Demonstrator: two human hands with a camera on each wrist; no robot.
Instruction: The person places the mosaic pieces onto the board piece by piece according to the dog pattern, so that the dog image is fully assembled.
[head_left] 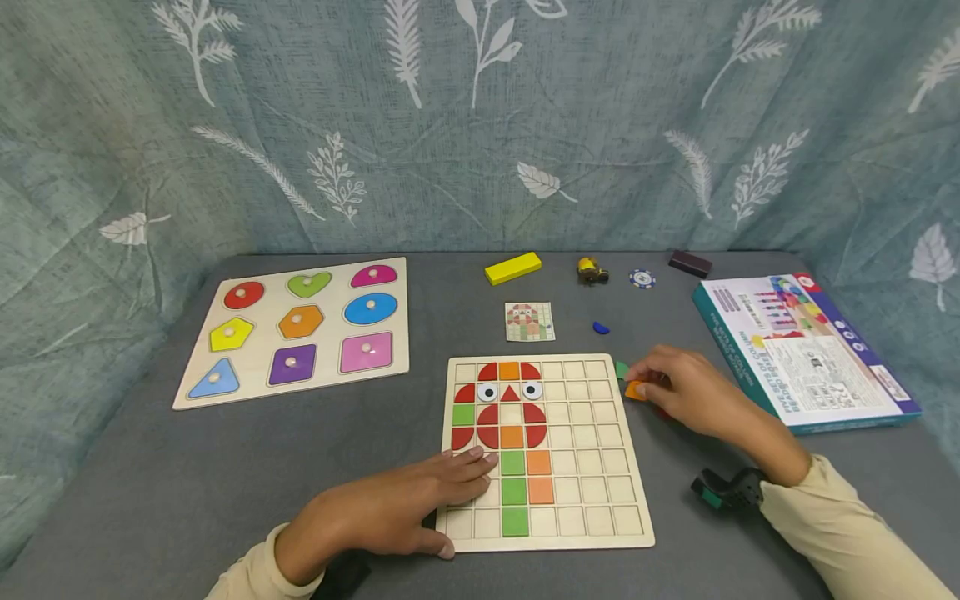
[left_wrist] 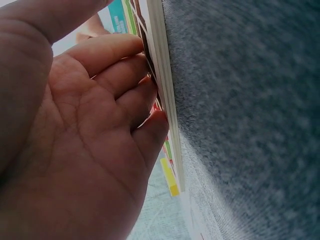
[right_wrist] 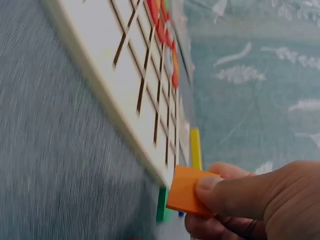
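Note:
My right hand [head_left: 678, 387] pinches an orange square tile [right_wrist: 187, 191] between thumb and fingers, just off the right edge of the wooden grid board [head_left: 588, 483]. A green piece [head_left: 622, 370] lies beside the board's upper right corner, close to those fingertips. On the board's left side rests my left hand [head_left: 405, 496], its fingers extended over the lower left cells and its thumb at the near edge. Red curved pieces [head_left: 536, 425], green squares [head_left: 513, 492], orange squares [head_left: 540, 490] and two eye pieces [head_left: 532, 390] fill cells in the left half.
A small pattern card [head_left: 529, 322] lies behind the board, with a blue piece [head_left: 601, 327] to its right. Farther back are a yellow block [head_left: 513, 268], a small toy [head_left: 592, 271], a chip [head_left: 642, 278] and a dark block [head_left: 690, 263]. A shape puzzle [head_left: 258, 333] and a box [head_left: 810, 354] flank them.

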